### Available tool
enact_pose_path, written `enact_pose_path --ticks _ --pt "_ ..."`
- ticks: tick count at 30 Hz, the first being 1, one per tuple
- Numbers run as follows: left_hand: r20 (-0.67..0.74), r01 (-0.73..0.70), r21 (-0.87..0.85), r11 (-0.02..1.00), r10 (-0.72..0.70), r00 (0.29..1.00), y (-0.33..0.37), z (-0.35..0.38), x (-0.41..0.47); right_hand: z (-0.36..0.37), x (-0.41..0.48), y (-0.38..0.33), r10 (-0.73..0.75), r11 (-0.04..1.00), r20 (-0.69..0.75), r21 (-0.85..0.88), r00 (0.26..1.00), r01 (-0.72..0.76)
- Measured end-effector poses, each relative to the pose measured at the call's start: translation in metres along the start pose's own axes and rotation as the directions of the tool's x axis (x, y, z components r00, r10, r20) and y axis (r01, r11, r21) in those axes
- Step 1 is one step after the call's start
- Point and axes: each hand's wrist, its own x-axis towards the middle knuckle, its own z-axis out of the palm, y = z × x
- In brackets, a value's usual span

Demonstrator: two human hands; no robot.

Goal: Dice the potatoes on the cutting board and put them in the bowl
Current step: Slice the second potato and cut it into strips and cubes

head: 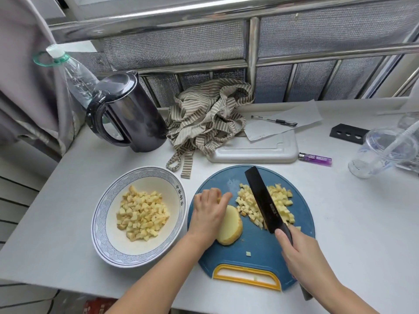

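A round blue cutting board (256, 250) with a yellow handle lies near the table's front edge. On it sits a cut potato piece (230, 226), flat face up, which my left hand (209, 213) holds from the left with curled fingers. A pile of potato dice (280, 201) lies on the board's right half. My right hand (301, 252) grips the handle of a black knife (263, 198), whose blade lies over the dice pile. Left of the board stands a white bowl (104, 223) with a blue patterned rim, holding diced potato (141, 215).
A black kettle (129, 114) and a plastic bottle (77, 75) stand at the back left. A striped cloth (208, 118), a white board (256, 150), paper with a pen (274, 120), a purple lighter (315, 158) and clear plastic cups (383, 150) lie behind.
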Motion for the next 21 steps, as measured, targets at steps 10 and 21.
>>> enact_pose_path --ticks 10,21 --pt "-0.319 -0.082 -0.094 0.992 0.048 0.946 0.017 -0.027 -0.077 0.016 -0.026 0.005 -0.017 0.999 0.32 0.041 0.947 0.005" --pt "-0.264 -0.044 -0.051 0.998 0.029 0.964 0.009 -0.029 -0.099 0.043 -0.026 0.018 -0.033 0.981 0.396 -0.164 0.918 0.106"
